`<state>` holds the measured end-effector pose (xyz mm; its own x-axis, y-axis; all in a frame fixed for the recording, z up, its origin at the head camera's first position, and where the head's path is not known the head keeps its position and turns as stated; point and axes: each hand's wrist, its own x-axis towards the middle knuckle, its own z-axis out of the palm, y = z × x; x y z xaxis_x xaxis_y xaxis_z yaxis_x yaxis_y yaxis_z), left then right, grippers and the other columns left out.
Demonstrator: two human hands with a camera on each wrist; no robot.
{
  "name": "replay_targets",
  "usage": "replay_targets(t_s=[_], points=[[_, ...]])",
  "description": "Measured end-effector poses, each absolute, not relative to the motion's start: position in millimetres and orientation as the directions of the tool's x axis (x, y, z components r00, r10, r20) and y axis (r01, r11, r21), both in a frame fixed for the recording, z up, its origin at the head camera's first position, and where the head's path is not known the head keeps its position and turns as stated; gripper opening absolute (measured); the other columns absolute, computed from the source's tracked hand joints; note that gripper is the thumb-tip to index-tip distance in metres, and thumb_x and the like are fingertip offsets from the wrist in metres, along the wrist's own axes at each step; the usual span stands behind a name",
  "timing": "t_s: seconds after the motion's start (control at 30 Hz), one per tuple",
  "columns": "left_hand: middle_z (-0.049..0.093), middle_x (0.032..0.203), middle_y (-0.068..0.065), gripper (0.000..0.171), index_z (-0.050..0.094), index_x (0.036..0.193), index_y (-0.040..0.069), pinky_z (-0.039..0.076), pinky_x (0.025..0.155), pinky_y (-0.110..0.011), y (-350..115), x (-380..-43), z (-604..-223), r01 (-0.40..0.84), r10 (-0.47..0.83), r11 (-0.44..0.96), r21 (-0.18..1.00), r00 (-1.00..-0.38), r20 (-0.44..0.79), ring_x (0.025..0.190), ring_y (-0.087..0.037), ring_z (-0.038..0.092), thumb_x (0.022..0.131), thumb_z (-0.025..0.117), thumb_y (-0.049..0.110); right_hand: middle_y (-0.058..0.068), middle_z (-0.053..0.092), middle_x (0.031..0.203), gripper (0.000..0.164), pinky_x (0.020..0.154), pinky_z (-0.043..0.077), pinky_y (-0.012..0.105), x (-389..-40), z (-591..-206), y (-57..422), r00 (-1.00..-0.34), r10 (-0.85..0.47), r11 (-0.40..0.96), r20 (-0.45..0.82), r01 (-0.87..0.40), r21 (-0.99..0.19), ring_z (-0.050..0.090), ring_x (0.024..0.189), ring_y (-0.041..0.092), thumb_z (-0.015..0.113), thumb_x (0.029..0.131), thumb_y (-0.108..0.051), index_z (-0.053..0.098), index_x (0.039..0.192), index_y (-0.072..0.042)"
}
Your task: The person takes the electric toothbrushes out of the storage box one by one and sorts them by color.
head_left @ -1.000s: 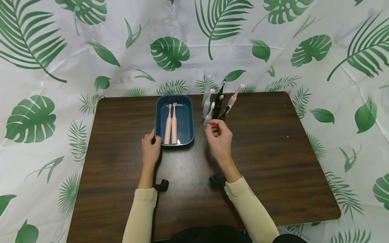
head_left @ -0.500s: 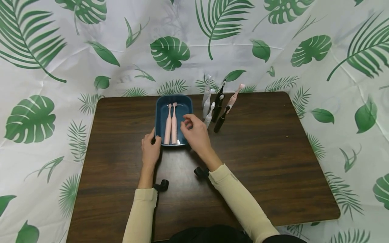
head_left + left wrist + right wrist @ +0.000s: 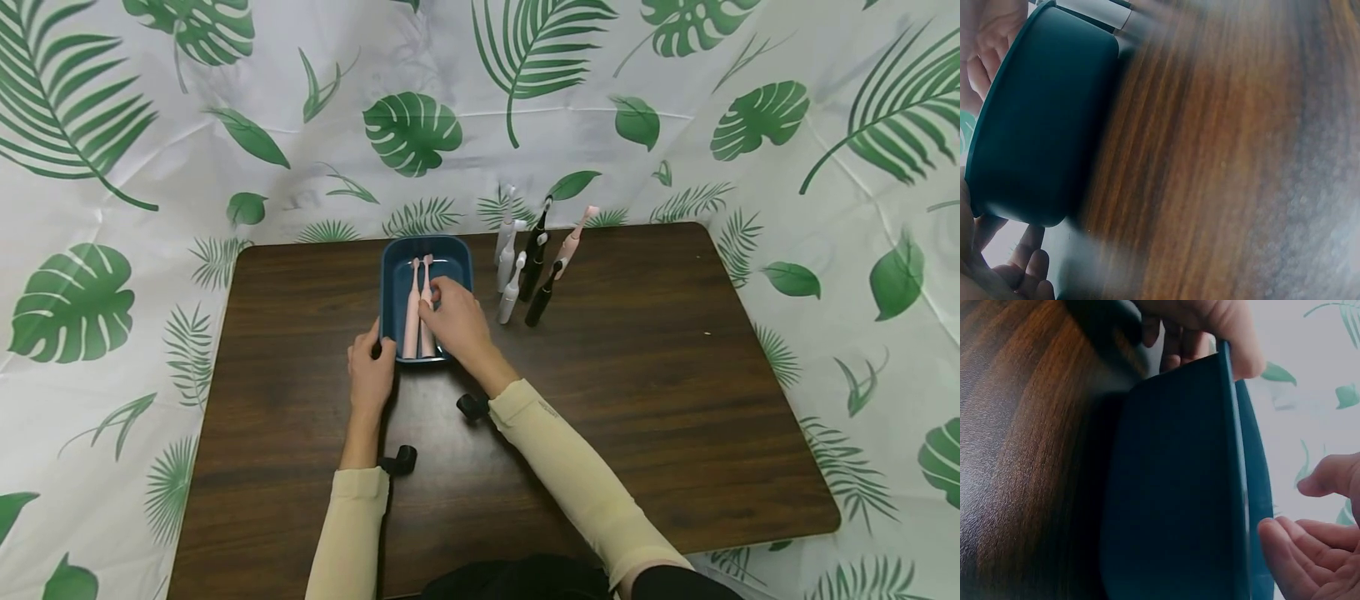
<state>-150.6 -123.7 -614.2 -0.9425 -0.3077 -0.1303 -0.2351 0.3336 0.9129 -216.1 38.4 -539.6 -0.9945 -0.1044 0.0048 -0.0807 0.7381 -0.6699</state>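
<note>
A blue rectangular tray [image 3: 386, 287] sits on the table, with two pink electric toothbrushes [image 3: 412, 321] lying side by side inside it. My left hand [image 3: 371, 371] grips the tray's near left corner; in the right wrist view its thumb [image 3: 1249, 359] hooks over the rim. Over the tray, my right hand [image 3: 459, 321] reaches to the right-hand pink toothbrush [image 3: 427, 340] and partly covers its handle. The right wrist view has that hand's thumb and fingertips [image 3: 1269, 531] apart, with nothing visible between them. Whether they touch the brush is hidden.
Right of the tray stands a group of upright electric toothbrushes: white ones [image 3: 510, 296], black ones [image 3: 542, 302] and a pink one [image 3: 570, 247]. They stand close together near the back of the brown wooden table [image 3: 675, 400]. A leaf-patterned cloth [image 3: 300, 167] hangs behind.
My right hand has moved left, from beside the standing toothbrushes to above the pink toothbrushes in the tray. The left hand keeps its grip on the tray corner.
</note>
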Motion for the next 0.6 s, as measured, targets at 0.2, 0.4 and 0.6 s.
replay_targets(t_s=[0.2,0.4,0.6], points=[[0.062,0.141,-0.015,0.057,0.054,0.159,0.030,0.036,0.106,-0.055,-124,-152,-616,-0.231,-0.306,0.339,0.912,-0.944,-0.126,0.118,-0.034,0.045,0.103,0.056,0.029,0.010,0.070,0.130,0.052,0.089,0.059,0.046,-224,-547,32,-0.992,-0.105,0.797,-0.072,-0.040,-0.603,0.070,0.100,0.023,0.069,0.104,-0.032,0.061,0.147,-0.006],[0.062,0.140,-0.016,0.057,0.055,0.159,0.029,0.034,0.109,-0.057,-126,-152,-616,-0.220,-0.298,0.335,0.916,-0.947,-0.119,0.118,-0.035,0.045,0.103,0.056,0.030,0.016,0.061,0.145,0.060,0.099,0.057,0.050,-233,-553,25,-0.983,-0.087,0.848,-0.160,0.012,-0.530,0.068,0.115,0.032,0.067,0.104,-0.034,0.054,0.153,-0.002],[0.062,0.140,-0.015,0.057,0.054,0.159,0.031,0.036,0.109,-0.057,-126,-152,-617,-0.226,-0.302,0.334,0.915,-0.945,-0.123,0.120,-0.034,0.045,0.102,0.056,0.032,0.019,0.057,0.150,0.061,0.104,0.055,0.051,-241,-558,20,-0.975,-0.061,0.861,-0.212,0.056,-0.505,0.067,0.120,0.037,0.065,0.104,-0.033,0.052,0.153,0.001]])
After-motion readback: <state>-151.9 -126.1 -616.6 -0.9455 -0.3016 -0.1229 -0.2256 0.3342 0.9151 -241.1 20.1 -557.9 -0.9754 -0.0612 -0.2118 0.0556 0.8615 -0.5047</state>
